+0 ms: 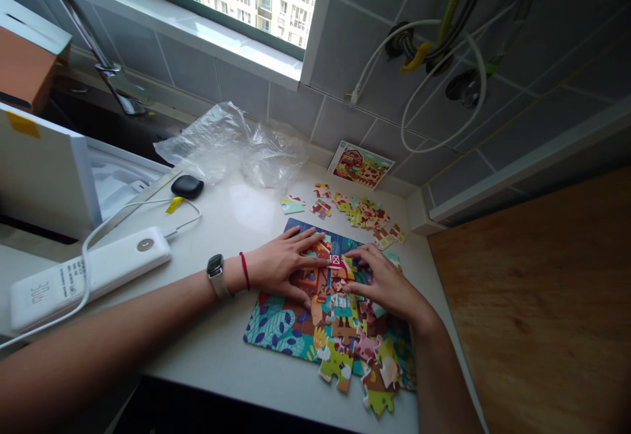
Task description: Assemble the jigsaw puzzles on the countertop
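A colourful puzzle board (276,329) lies on the white counter, with joined puzzle pieces (342,302) over its middle. My left hand (280,263) rests flat on the board's upper left part, fingers spread. On the right side, my right hand (382,279) is over the pieces with its fingers curved and apart, the fingertips touching the puzzle near a small red and white patch. Nothing shows held in either hand. Several loose pieces (379,378) overlap the board's lower right edge. More pieces (365,212) are heaped beyond the board.
A picture card (361,164) leans on the tiled wall. Crumpled clear plastic (236,148), a black oval object (187,186) and a white power bank (93,276) with a cable are at the left. A wooden panel (537,289) stands at the right.
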The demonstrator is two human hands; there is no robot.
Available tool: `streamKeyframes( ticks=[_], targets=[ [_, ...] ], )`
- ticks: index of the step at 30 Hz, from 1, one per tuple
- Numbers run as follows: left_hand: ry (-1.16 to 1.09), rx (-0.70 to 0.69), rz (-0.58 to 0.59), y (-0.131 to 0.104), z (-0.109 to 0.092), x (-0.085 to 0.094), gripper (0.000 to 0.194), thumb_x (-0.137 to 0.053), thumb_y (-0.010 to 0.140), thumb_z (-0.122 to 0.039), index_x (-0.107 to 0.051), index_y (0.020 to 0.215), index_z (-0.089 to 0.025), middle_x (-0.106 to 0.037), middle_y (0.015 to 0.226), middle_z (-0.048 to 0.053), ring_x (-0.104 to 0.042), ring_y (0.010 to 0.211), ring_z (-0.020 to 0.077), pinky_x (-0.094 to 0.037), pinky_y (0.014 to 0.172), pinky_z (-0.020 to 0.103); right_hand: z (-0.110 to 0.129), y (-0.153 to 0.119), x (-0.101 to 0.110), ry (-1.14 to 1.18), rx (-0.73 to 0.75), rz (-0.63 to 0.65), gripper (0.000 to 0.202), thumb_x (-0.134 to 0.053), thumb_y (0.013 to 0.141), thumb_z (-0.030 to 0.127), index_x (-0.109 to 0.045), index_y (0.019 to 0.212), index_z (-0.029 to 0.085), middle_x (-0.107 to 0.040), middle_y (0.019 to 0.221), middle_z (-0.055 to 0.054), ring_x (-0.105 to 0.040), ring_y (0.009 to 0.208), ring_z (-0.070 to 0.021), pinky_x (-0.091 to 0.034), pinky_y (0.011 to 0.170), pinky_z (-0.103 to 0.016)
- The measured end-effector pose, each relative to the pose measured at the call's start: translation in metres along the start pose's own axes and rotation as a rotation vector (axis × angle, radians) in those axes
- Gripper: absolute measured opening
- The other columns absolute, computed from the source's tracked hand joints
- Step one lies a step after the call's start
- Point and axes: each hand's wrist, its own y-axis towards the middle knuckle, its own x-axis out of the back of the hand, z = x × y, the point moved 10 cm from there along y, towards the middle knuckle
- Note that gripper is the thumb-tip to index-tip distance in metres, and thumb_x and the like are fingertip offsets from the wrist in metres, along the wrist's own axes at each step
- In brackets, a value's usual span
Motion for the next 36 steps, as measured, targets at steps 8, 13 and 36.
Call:
streamKeyframes(
  ticks=[8, 13, 36],
  targets=[
    [-0.015, -0.007, -0.022, -0.001, 0.002, -0.001, 0.094, -0.071, 0.082, -0.079, -0.046, 0.16, -0.035, -0.017, 0.176, 0.013, -0.023, 0.158, 0.0474, -0.018, 0.127, 0.068, 0.007, -0.019, -0.006, -0.198, -0.151, 0.098, 0.065, -0.085, 0.08, 0.038, -0.057, 0.136, 0.023, -0.062, 0.14, -0.011, -0.059, 0.133, -0.0307, -0.045, 0.111, -0.042],
    [-0.032, 0.021, -0.044, 0.0, 0.006, -0.002, 0.11, -0.069, 0.08, -0.083, -0.036, 0.165, -0.022, -0.024, 0.173, 0.017, -0.026, 0.159, 0.043, -0.017, 0.129, 0.063, 0.017, -0.023, -0.003, -0.297, -0.219, 0.025, 0.057, -0.078, 0.087, 0.039, -0.057, 0.137, 0.022, -0.066, 0.136, -0.013, -0.063, 0.128, -0.033, -0.05, 0.104, -0.044],
    [-0.016, -0.02, -0.118, 0.001, 0.003, 0.001, 0.101, -0.073, 0.078, -0.079, -0.051, 0.156, -0.019, -0.034, 0.168, 0.023, -0.031, 0.156, 0.046, -0.022, 0.126, 0.064, 0.081, -0.039, -0.028, -0.761, -0.572, 0.107, 0.039, -0.058, 0.1, 0.041, -0.079, 0.113, 0.011, -0.079, 0.112, -0.023, -0.077, 0.106, -0.0357, -0.057, 0.085, -0.037]
  ],
)
